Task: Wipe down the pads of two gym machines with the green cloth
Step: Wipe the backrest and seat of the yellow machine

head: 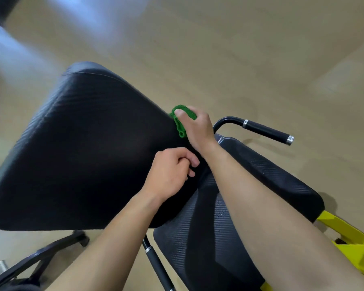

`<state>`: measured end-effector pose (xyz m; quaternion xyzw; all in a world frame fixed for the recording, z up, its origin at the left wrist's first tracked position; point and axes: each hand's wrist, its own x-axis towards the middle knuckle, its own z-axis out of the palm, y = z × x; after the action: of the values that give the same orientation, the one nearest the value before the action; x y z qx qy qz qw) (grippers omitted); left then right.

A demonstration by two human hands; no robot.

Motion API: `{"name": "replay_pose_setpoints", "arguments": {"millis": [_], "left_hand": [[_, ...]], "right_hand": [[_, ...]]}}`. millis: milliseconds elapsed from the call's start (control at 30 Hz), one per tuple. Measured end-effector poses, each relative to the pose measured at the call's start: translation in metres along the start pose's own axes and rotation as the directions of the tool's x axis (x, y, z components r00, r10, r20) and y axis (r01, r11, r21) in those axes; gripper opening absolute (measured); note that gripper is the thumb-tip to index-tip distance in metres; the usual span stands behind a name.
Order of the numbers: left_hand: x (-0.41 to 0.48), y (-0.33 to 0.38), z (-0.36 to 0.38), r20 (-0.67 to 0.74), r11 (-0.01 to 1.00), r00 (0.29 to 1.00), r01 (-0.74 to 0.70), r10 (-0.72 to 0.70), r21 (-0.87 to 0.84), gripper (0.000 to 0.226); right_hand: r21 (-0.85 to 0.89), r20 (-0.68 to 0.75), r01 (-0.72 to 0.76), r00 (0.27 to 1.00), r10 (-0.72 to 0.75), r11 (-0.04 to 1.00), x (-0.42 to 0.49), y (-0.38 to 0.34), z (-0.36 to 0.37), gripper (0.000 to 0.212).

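A large black back pad of a gym machine fills the left and middle of the view, tilted up. Below it to the right lies the black seat pad. My right hand is shut on the bunched green cloth and presses it against the right edge of the back pad. My left hand rests on the lower right part of the back pad with its fingers curled in and nothing in it.
A black handle with chrome ends sticks out to the right of the seat. Another black handle runs down at the bottom middle. Yellow frame parts lie bottom right, a black frame leg bottom left. The floor is tan.
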<state>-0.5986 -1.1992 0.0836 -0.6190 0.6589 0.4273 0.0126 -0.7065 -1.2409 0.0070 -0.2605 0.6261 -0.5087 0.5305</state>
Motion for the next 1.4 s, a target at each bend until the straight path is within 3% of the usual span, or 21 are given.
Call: {"name": "replay_pose_setpoints", "arguments": {"millis": [133, 233, 400, 467, 533, 667, 733, 800, 933, 1000, 1067, 1133, 1200, 1300, 1400], "left_hand": [[0.009, -0.013, 0.032, 0.056, 0.998, 0.997, 0.058, -0.057, -0.018, 0.043], [0.011, -0.021, 0.047, 0.065, 0.993, 0.994, 0.097, -0.093, -0.065, 0.043], [0.005, -0.034, 0.06, 0.056, 0.982, 0.99, 0.132, -0.126, -0.133, 0.041], [-0.001, -0.041, 0.063, 0.06, 0.977, 0.99, 0.139, -0.13, -0.164, 0.041], [-0.008, -0.05, 0.065, 0.062, 0.972, 0.991, 0.132, -0.123, -0.194, 0.041], [-0.019, -0.078, 0.077, 0.085, 0.931, 0.983, 0.179, -0.16, -0.318, 0.039], [-0.024, -0.093, 0.088, 0.144, 0.824, 0.956, 0.292, -0.255, -0.486, 0.035], [-0.028, -0.102, 0.103, 0.252, 0.64, 0.908, 0.416, -0.335, -0.646, 0.028], [-0.02, -0.105, 0.137, 0.421, 0.146, 0.858, 0.475, -0.294, -0.868, 0.032], [-0.007, -0.096, 0.149, 0.42, -0.022, 0.871, 0.429, -0.257, -0.903, 0.041], [0.008, -0.084, 0.156, 0.413, -0.119, 0.877, 0.395, -0.247, -0.911, 0.042], [0.021, -0.074, 0.161, 0.418, -0.175, 0.877, 0.385, -0.238, -0.906, 0.038], [0.032, -0.068, 0.163, 0.431, -0.246, 0.875, 0.378, -0.221, -0.893, 0.036], [0.042, -0.064, 0.167, 0.446, -0.324, 0.85, 0.353, -0.282, -0.878, 0.032], [0.044, -0.06, 0.171, 0.451, -0.356, 0.816, 0.326, -0.362, -0.876, 0.029]], "right_hand": [[-0.011, -0.068, -0.157, 0.985, 0.156, 0.988, 0.0, 0.061, -0.028, 0.029], [0.036, -0.14, -0.238, 0.96, 0.241, 0.971, -0.007, 0.099, -0.04, 0.038], [0.075, -0.201, -0.282, 0.935, 0.292, 0.956, -0.014, 0.115, -0.041, 0.028], [-0.145, -0.249, -0.284, 0.938, 0.243, 0.948, -0.013, 0.11, -0.04, 0.037], [-0.498, -0.301, -0.273, 0.945, 0.131, 0.823, -0.012, 0.109, -0.044, 0.039], [-0.652, -0.288, -0.266, 0.953, 0.092, 0.711, -0.007, 0.108, -0.055, 0.036], [-0.678, -0.292, -0.214, 0.956, 0.01, 0.703, -0.004, 0.104, -0.054, 0.021], [-0.733, -0.254, -0.154, 0.965, -0.056, 0.663, -0.003, 0.101, -0.05, 0.012], [-0.834, -0.117, -0.086, 0.993, -0.022, 0.545, -0.001, 0.113, -0.051, 0.028], [-0.843, -0.026, -0.053, 0.998, 0.058, 0.536, -0.003, 0.108, -0.057, 0.038], [-0.835, 0.032, -0.06, 0.987, 0.157, 0.547, -0.006, 0.101, -0.063, 0.04], [-0.874, 0.116, -0.008, 0.967, 0.225, 0.486, -0.009, 0.1, -0.071, 0.05], [-0.899, 0.174, 0.087, 0.97, 0.17, 0.429, -0.011, 0.101, -0.077, 0.058], [-0.89, 0.168, 0.159, 0.986, -0.015, 0.427, -0.013, 0.105, -0.083, 0.056], [-0.879, 0.09, 0.088, 0.996, -0.017, 0.469, -0.017, 0.104, -0.087, 0.027]]}}
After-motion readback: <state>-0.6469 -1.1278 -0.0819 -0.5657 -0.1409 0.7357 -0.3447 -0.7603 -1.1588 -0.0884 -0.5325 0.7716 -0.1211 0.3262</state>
